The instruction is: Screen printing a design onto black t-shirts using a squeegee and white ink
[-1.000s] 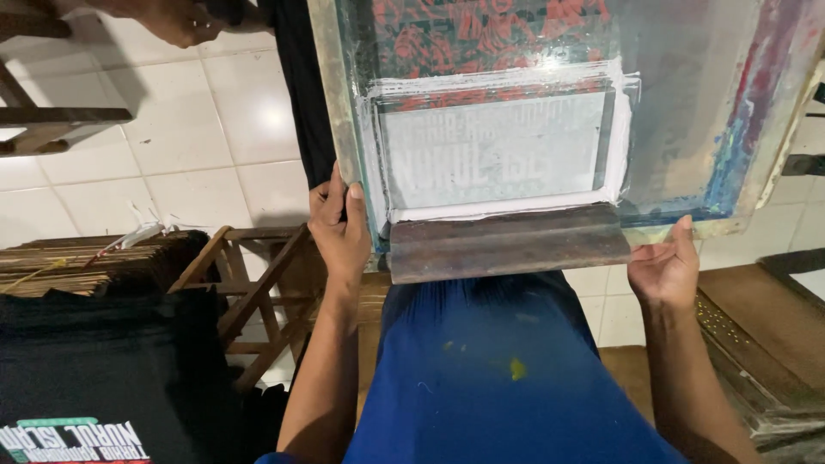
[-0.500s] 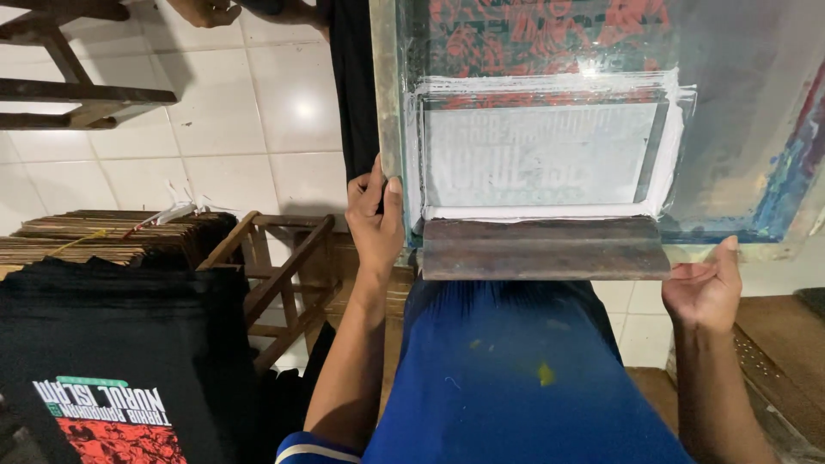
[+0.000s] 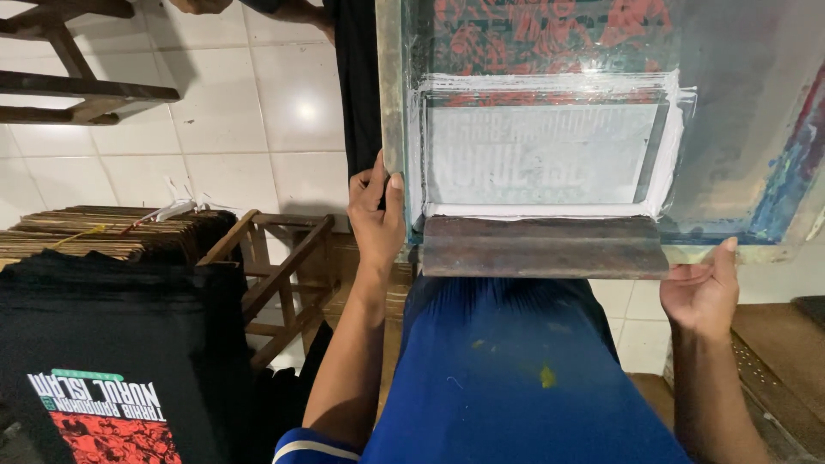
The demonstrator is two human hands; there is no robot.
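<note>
left grip [image 3: 375, 215] on screen frame [image 3: 393, 103], right grip [image 3: 700, 288] under corner

White ink is covering a pale grey rectangle on the printing screen [image 3: 550, 155], with red blotches showing above it and blue smears at its right edge. The squeegee [image 3: 543, 247] is looking rusty brown. A black shirt [image 3: 112, 378] is carrying a red-and-white print (green-topped), near blue clothing [image 3: 507, 378] flecked yellow.
</note>
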